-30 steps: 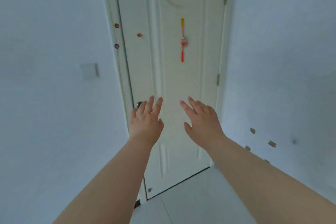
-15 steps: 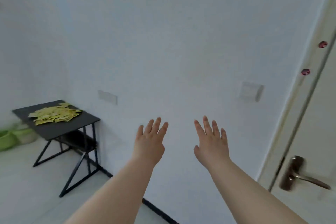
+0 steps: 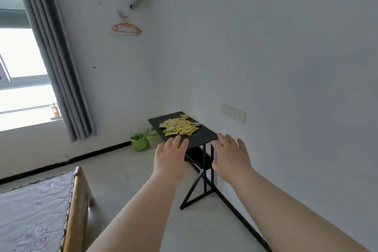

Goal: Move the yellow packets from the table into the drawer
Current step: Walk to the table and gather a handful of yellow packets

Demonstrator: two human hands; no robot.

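A loose pile of yellow packets [image 3: 180, 126] lies on a small black table [image 3: 201, 138] with thin black legs, standing against the white wall ahead of me. My left hand [image 3: 170, 156] and my right hand [image 3: 230, 155] are stretched out in front of me, palms down, fingers spread, holding nothing. Both hands are in the air well short of the table and overlap its near edge only in the picture. A dark shelf or box shows under the tabletop behind my hands; no drawer is clearly visible.
A bed with a wooden frame [image 3: 78, 188] and patterned mattress stands at the lower left. Green containers [image 3: 140, 142] sit on the floor left of the table. A grey curtain [image 3: 59, 63] hangs beside the window. Pale floor lies between me and the table.
My view has swung left from the white door, along the wall, to the corner with the table. The table now sits near the middle and closer. Both hands stay raised and empty.
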